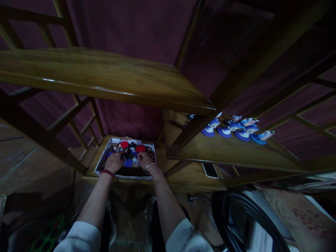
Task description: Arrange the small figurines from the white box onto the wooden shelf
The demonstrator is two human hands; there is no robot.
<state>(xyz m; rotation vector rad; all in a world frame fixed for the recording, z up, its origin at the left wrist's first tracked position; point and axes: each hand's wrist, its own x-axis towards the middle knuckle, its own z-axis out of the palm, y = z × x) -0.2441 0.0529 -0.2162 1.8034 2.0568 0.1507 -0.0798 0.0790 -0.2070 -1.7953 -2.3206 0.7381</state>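
A shallow white cardboard box [99, 163] rests on the low wooden shelf, holding several small figurines with round bases. Two red bases [141, 148] and a blue base [128, 163] stand out among them. Inside the box's left side, my left hand [114, 162] has its fingers curled round a dark blue rounded piece, apparently a figurine's base. My right hand [145, 159] reaches in from the right, fingers bent together beside a white-and-purple figurine [135, 159]. What lies between those fingertips is too small and dim to make out.
On the raised shelf [236, 150] to the right, several figurines [246, 130] stand on purple and blue bases. A phone-like dark rectangle [210, 170] lies below. An upper wooden shelf [105, 77] overhangs the box. Black coiled hose [236, 199] sits at lower right.
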